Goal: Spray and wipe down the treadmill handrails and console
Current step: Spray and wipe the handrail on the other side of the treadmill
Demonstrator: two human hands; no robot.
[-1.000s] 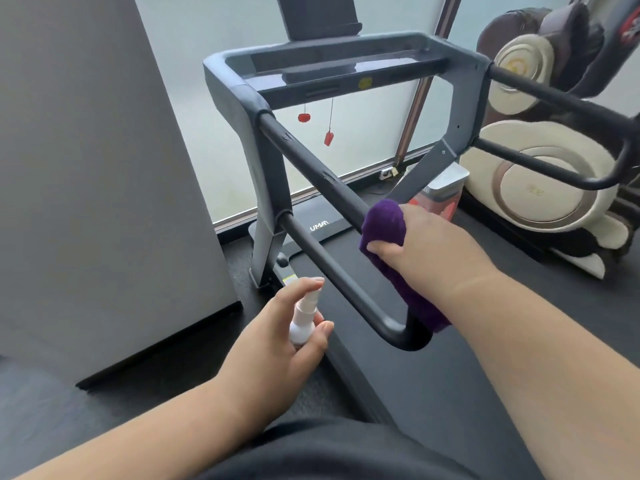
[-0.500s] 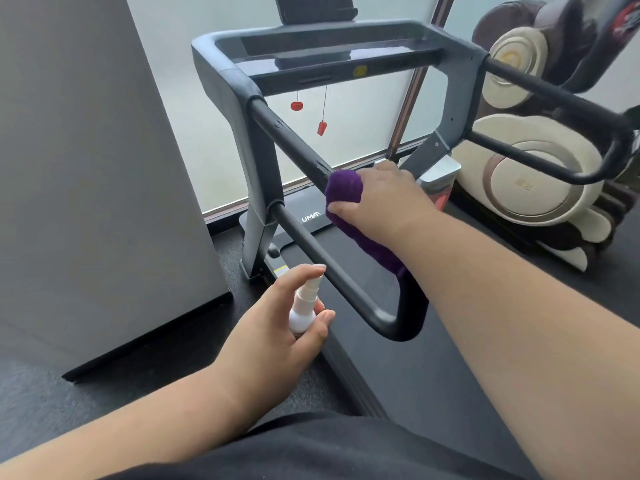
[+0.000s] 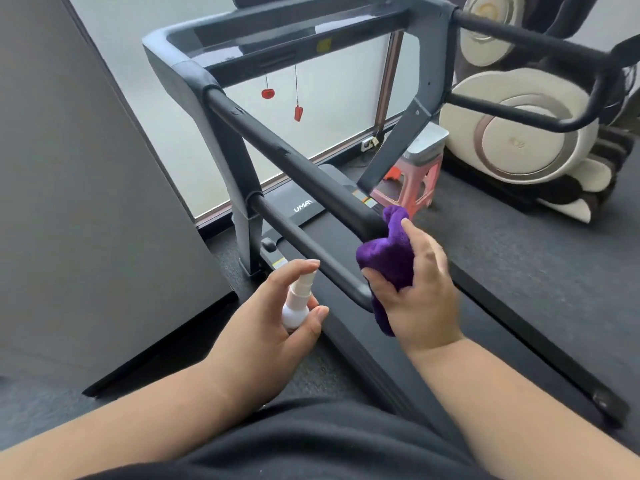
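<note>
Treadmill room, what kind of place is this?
Probably a small home gym or workout room: a treadmill stands by a frosted window, with a massage chair beside it on dark carpet.

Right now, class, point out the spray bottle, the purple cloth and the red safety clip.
spray bottle (image 3: 295, 311), head view, on its white rounded body.
purple cloth (image 3: 388, 258), head view, on the bunched middle.
red safety clip (image 3: 298, 112), head view, on the clip hanging under the console.

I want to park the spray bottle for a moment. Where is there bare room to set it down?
The treadmill belt, bare between the left handrail and the right side rail, is free. So is the carpet right of it, before the massage chair. Around the pink stool it is crowded.
</note>
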